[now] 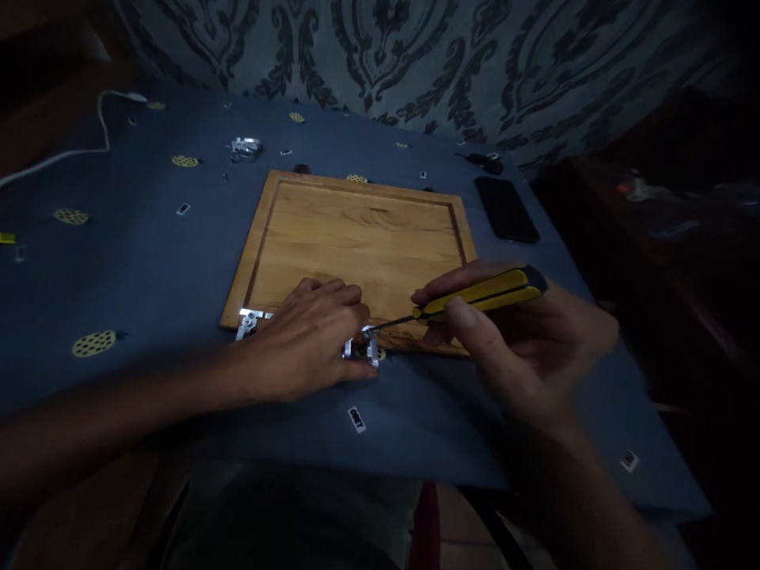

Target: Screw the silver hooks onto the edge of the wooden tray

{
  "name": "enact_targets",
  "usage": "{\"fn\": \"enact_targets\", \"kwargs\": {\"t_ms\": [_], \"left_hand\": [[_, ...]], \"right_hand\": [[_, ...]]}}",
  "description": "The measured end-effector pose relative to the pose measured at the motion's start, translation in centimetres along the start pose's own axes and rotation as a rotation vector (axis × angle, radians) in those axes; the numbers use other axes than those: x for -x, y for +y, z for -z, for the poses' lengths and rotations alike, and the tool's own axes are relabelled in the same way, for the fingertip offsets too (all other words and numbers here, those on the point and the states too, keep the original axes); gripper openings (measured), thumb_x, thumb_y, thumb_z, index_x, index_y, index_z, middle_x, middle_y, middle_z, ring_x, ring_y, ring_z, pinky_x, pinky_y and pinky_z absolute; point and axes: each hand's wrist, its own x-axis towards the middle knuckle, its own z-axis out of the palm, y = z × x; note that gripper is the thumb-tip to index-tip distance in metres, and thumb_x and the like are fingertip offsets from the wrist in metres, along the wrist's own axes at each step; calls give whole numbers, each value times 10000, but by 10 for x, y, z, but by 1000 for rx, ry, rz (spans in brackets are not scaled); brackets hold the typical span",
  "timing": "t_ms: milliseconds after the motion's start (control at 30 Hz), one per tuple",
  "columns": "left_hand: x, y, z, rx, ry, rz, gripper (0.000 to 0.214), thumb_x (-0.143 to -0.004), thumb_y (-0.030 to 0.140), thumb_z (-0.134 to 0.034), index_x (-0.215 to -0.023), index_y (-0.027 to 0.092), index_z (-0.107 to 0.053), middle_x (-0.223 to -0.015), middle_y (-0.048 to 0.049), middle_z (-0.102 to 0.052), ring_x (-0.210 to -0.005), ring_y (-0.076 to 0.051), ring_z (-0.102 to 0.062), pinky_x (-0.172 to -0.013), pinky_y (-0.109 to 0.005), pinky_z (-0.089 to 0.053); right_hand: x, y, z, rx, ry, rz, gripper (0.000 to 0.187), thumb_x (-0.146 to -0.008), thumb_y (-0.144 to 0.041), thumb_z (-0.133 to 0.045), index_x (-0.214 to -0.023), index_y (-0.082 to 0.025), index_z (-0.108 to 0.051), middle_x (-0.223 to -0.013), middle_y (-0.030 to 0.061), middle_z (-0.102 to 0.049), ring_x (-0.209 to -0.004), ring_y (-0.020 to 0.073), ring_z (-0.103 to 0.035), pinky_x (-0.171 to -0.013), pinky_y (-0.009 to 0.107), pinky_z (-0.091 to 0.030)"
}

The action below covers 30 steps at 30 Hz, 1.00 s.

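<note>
A wooden board [356,233] lies on a blue patterned tablecloth [136,269]. At the board's near edge sits a shiny metal bracket; one end of it [248,323] pokes out left of my left hand. My left hand [309,340] lies over the bracket with its fingers curled, pressing its right end [363,348] down. My right hand [504,332] grips a yellow and black screwdriver [480,294]. The screwdriver's thin shaft points left, and its tip touches the metal part beside my left fingers.
A dark phone [506,207] lies right of the board. A second metal part [245,148] rests at the back left, near a white cable [89,142]. Small labels [356,419] are scattered on the cloth. A patterned wall rises behind the table.
</note>
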Motion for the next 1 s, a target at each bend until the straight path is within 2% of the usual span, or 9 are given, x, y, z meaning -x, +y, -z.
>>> {"fn": "enact_targets", "kwargs": {"t_ms": [100,233,433,633,900,1000], "left_hand": [[0,0,0,7,6,-5,289,-887,420,-791,-970,161,-693,-1034,-48,-617,-1035,-260,-578,-945,-417,-416],[-1,-1,-1,10,10,-11,282,-885,416,-793,-957,161,-695,-1015,-43,-618,-1028,-259,-580,-939,-419,-415],[-1,-2,-3,8,37,-24,298,-879,436,-794,-943,165,-689,-1012,-44,-627,-1009,-252,-585,-936,-419,-417],[-1,-1,-1,1,36,-20,292,-880,437,-789,-932,168,-687,-1000,-41,-624,-1014,-254,-582,-920,-405,-412],[0,-1,0,16,24,-13,305,-886,430,-790,-987,160,-691,-1036,-50,-621,-1051,-264,-579,-943,-415,-410],[1,-2,-2,16,37,-22,294,-887,424,-790,-978,163,-689,-1034,-50,-623,-1049,-260,-578,-947,-411,-410]], "right_hand": [[0,-3,0,17,-28,19,21,-936,-287,-736,-939,-281,-756,-841,-12,-751,-748,172,-725,-600,301,-568],[-3,-4,4,70,-68,121,56,-937,-240,-722,-958,-287,-743,-837,-18,-764,-763,168,-740,-638,300,-562],[-6,2,9,70,-163,180,103,-927,-238,-716,-1007,-299,-735,-870,-4,-773,-749,191,-741,-579,313,-578],[-3,-3,6,97,-97,109,66,-947,-238,-707,-974,-291,-735,-860,-9,-770,-780,183,-741,-642,316,-564],[-1,0,1,58,-47,20,54,-955,-306,-708,-981,-302,-755,-853,6,-754,-726,191,-718,-553,310,-566],[-2,1,1,27,-7,73,54,-954,-292,-709,-953,-305,-761,-841,8,-761,-695,193,-711,-560,330,-564]]}}
